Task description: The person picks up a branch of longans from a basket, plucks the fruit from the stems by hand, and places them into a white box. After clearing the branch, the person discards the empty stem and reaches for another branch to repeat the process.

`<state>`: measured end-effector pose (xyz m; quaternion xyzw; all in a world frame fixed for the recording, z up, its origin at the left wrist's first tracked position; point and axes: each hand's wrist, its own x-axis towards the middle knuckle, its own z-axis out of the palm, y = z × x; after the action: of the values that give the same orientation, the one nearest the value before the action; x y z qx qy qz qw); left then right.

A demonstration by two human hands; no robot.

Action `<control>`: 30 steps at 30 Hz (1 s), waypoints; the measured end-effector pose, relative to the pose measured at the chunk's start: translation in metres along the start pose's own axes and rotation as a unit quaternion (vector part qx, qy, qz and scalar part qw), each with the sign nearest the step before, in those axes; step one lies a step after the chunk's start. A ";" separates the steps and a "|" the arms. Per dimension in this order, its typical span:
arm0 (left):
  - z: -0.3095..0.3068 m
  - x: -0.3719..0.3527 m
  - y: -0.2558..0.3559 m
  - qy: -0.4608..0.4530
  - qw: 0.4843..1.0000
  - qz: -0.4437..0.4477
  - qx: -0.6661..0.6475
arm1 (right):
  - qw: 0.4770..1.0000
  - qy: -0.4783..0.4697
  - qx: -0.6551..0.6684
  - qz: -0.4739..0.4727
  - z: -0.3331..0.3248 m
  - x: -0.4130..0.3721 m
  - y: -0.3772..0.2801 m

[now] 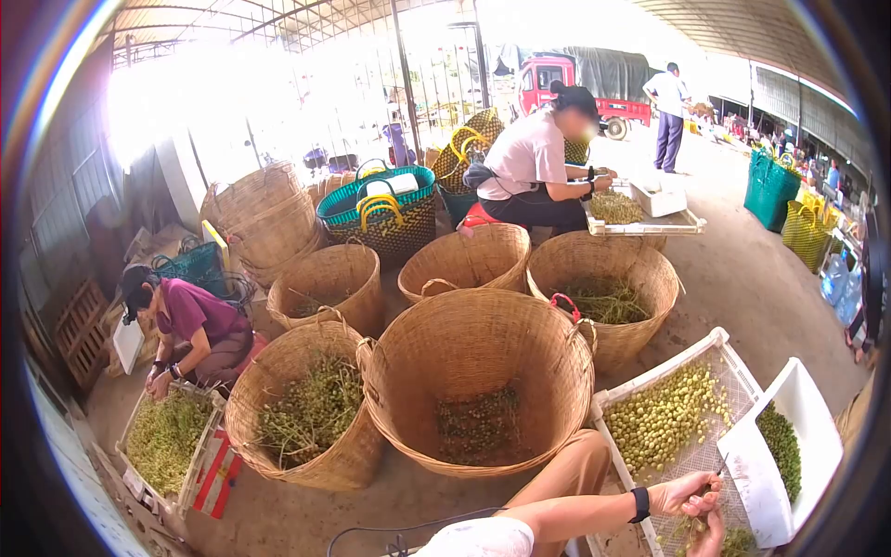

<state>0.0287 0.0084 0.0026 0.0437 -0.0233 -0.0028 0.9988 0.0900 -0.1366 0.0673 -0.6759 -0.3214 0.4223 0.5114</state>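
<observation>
My left hand (687,493), with a black band on its wrist, is closed at the lower right around something thin and dark, perhaps a small tool. Just below it, my right hand (710,536) is partly cut off by the frame's bottom edge; its fingers are curled close to green stems (685,529). Both hands are over a white mesh tray (705,455) that holds many round green fruits (664,418). Beside them stands a white box (817,436) with smaller green pieces inside. A white flap or sheet (754,478) hangs at its near side.
A large wicker basket (478,325) stands before my knees, with several more around it. One co-worker (200,320) bends over a tray (167,441) at left; another (529,158) sits at a tray (640,227) behind. A person (668,111) stands near a red truck (617,111).
</observation>
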 end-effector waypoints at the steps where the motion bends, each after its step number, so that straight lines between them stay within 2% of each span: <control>1: -0.003 0.001 0.000 0.000 1.000 -0.001 -0.001 | 1.000 -0.012 -0.002 -0.002 -0.001 0.000 -0.002; 4: -0.002 0.001 -0.003 -0.002 1.000 0.002 0.017 | 0.999 -0.038 -0.017 -0.001 -0.003 -0.001 -0.005; 6: 0.002 0.000 -0.008 0.028 0.998 -0.003 0.047 | 0.999 -0.044 -0.012 0.003 0.001 0.002 -0.005; 7: -0.004 -0.002 -0.005 0.027 0.999 -0.010 0.044 | 0.998 -0.029 0.059 -0.014 0.008 0.009 -0.002; 9: -0.007 0.001 -0.007 -0.145 0.982 -0.047 0.109 | 0.979 0.042 0.195 -0.049 0.008 0.015 0.014; 11: 0.013 -0.013 -0.007 0.064 0.992 -0.025 0.110 | 0.948 0.049 0.316 0.004 -0.036 0.025 0.057; 12: 0.010 -0.014 -0.003 0.074 0.988 -0.020 0.133 | 0.934 0.053 0.354 0.024 -0.041 0.022 0.059; 13: 0.013 -0.016 0.002 0.093 0.984 -0.012 0.151 | 0.923 -0.013 0.383 0.023 -0.045 0.018 0.051; 14: 0.015 -0.018 0.007 0.083 0.975 0.010 0.204 | 0.919 -0.035 0.393 0.028 -0.046 0.022 0.044; 16: 0.008 -0.015 0.023 0.050 0.993 -0.036 0.102 | 0.923 -0.003 0.385 0.018 -0.063 0.049 0.046; 17: 0.016 -0.016 0.024 0.076 0.995 -0.010 0.060 | 0.939 0.012 0.343 -0.016 -0.079 0.061 0.034; 18: 0.018 -0.013 0.025 0.073 0.996 0.020 0.041 | 0.929 0.046 0.363 -0.056 -0.098 0.076 0.018; 19: 0.013 -0.014 0.027 0.036 0.999 0.027 0.017 | 0.945 0.144 0.161 -0.245 -0.118 0.109 0.024; 20: 0.016 -0.014 0.027 0.033 0.999 0.041 0.007 | 0.931 0.012 0.294 -0.215 -0.159 0.124 0.010; 21: 0.021 -0.014 0.028 0.027 0.998 0.062 0.002 | 0.916 0.207 0.307 -0.157 -0.177 0.144 0.015; 22: 0.022 -0.016 0.027 0.034 0.998 0.061 -0.001 | 0.893 0.375 0.238 -0.075 -0.181 0.158 0.009; 23: 0.024 -0.016 0.027 0.012 0.998 0.067 -0.016 | 0.893 0.412 0.171 -0.057 -0.180 0.158 0.012; 25: 0.027 -0.013 0.032 -0.013 0.997 0.076 -0.031 | 0.939 0.329 0.083 -0.054 -0.141 0.127 -0.003; 26: 0.026 -0.013 0.033 -0.023 0.996 0.075 -0.032 | 0.972 0.205 0.101 -0.063 -0.122 0.110 0.004; 28: 0.024 -0.014 0.032 -0.020 0.996 0.075 -0.035 | 0.986 0.020 0.158 -0.039 -0.077 0.080 0.013; 29: 0.023 -0.012 0.032 -0.018 0.996 0.074 -0.036 | 0.994 -0.001 0.109 -0.015 -0.051 0.057 0.004; 30: 0.021 -0.011 0.032 -0.019 0.997 0.074 -0.025 | 0.991 -0.057 0.120 -0.033 -0.037 0.045 0.008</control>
<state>0.0166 0.0387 0.0256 0.0171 -0.0451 0.0693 0.9964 0.1431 -0.1149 0.0526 -0.5736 -0.3188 0.4787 0.5833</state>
